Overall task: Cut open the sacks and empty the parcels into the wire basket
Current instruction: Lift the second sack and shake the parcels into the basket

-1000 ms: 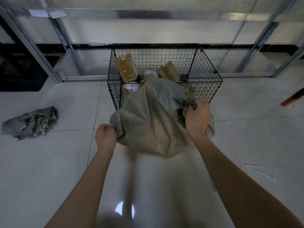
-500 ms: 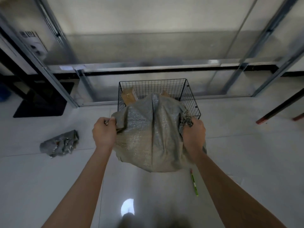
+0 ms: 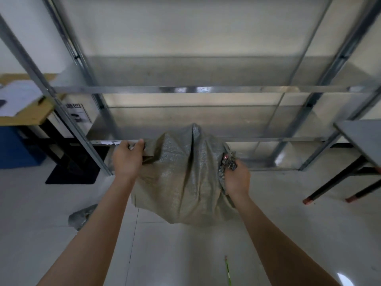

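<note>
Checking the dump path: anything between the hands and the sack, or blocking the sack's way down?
Nothing visible. Left hand and right hand grip the woven sack directly. The wire basket isn't in view, so the path below can't be checked.

Reads as a storeroom or parcel-sorting room. Dominated by tall bolted steel racking [image 3: 185,89] with bare shelves against a plain wall. Floored in pale glossy tiles [image 3: 41,234]. Furnished sparely: wood-topped worktop [image 3: 31,115] with papers [image 3: 18,98] at left, blue container [image 3: 14,147] below it, grey table [image 3: 362,137] at right. Coarse woven sack [image 3: 185,182] held up, crumpled sack [image 3: 80,217] lying on those tiles.
</note>
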